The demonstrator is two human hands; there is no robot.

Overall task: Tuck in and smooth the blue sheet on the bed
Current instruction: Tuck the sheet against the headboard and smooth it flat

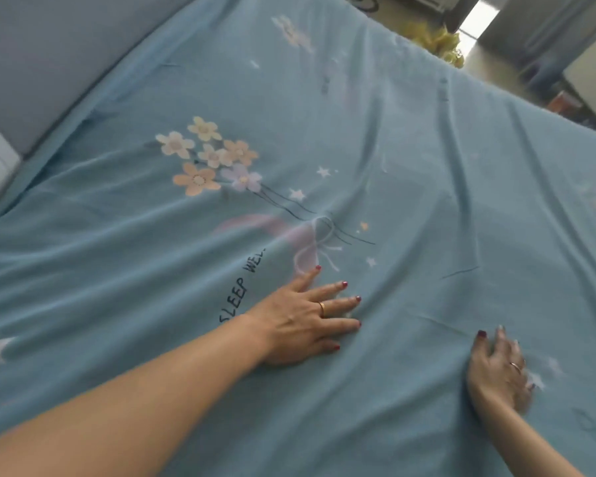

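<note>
Blue sheet (410, 160) lies spread across the bed, printed with flowers (207, 156), stars and "SLEEP WELL". Long creases run across its right half. Left hand (300, 321) lies flat on it, fingers straight and spread. Right hand (499, 370), blurred, rests on it, fingers extended. Hands well apart.

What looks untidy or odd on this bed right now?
Only wrinkles: long creases run across the blue sheet beyond the right hand. Both hands lie flat on it, the left hand by the printed bow. Nothing looks torn or spilled.
</note>
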